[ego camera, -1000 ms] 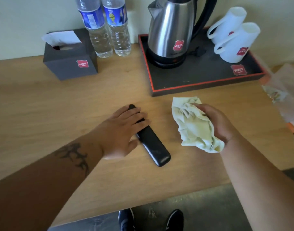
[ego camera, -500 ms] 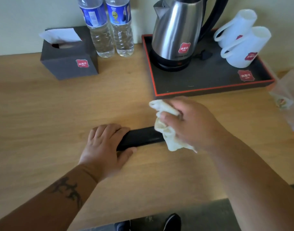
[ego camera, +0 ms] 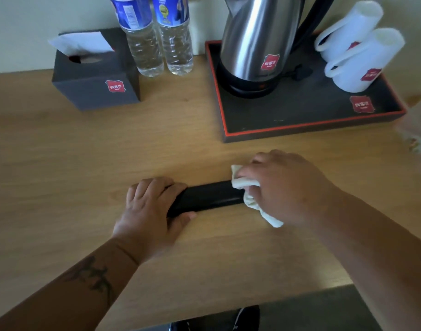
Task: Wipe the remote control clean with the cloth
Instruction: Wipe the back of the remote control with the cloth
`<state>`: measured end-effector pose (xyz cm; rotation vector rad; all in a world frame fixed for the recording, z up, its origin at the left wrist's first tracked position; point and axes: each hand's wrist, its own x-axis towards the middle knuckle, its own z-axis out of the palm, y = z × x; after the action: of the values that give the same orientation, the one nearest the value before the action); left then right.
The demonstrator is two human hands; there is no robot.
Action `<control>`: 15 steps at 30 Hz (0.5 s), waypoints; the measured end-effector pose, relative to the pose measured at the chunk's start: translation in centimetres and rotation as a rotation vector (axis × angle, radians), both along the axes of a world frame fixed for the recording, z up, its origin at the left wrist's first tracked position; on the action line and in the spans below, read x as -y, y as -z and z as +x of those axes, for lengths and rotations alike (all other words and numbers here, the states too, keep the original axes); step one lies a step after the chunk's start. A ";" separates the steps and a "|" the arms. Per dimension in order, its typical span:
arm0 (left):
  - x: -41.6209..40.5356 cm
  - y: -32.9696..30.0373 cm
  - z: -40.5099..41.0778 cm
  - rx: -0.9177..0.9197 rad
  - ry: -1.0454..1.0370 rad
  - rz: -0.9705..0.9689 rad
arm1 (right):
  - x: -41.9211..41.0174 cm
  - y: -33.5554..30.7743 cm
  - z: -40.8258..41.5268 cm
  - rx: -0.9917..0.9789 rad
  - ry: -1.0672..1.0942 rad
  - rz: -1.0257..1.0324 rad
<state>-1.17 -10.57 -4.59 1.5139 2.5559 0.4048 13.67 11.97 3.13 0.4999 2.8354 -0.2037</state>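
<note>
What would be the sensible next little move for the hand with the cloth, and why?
Probably slide the cloth leftward along the remote control toward the left hand. The right hand grips the cloth bunched over the remote's right end, while the bare black middle stretch looks unwiped. The left hand rests over the other end, pinning it to the table, so a stroke shouldn't push it away.

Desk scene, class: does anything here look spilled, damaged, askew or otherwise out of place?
Nothing stands out. The two mugs lie tipped on the tray beside the upright kettle, apparently stored that way. The remote control lies flat on the desk, left hand holding one end, right hand pressing the cloth on the other.
</note>
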 end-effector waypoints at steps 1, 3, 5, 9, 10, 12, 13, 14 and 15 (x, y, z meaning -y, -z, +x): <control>0.0 0.0 -0.1 0.004 0.002 -0.006 | -0.3 -0.1 0.8 0.014 0.037 0.027; 0.1 0.0 0.0 0.010 0.000 -0.011 | -0.6 -0.1 2.2 0.000 0.131 0.065; 0.1 -0.1 0.0 0.008 0.002 -0.008 | 0.2 -0.1 2.7 -0.146 0.209 0.056; 0.1 0.2 0.0 -0.031 0.022 0.015 | 6.0 1.3 0.9 -0.293 -0.016 0.003; 0.2 0.3 0.0 -0.033 0.019 0.020 | 7.0 1.8 0.6 -0.279 -0.087 0.010; 0.1 0.3 0.0 -0.028 0.015 0.012 | 7.0 2.4 0.7 -0.257 -0.107 0.007; 0.2 0.3 -0.1 -0.024 0.016 0.005 | 6.4 2.5 1.2 -0.241 -0.098 0.008; 0.2 0.3 -0.1 -0.019 0.017 0.000 | 5.8 2.4 1.7 -0.213 -0.079 0.005; 0.2 0.2 -0.1 -0.015 0.017 -0.003 | 5.2 2.2 2.3 -0.186 -0.047 0.009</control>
<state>-1.25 -10.77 -4.74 1.5428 2.5520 0.3891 15.96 6.76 0.95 0.4360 3.0269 -0.2406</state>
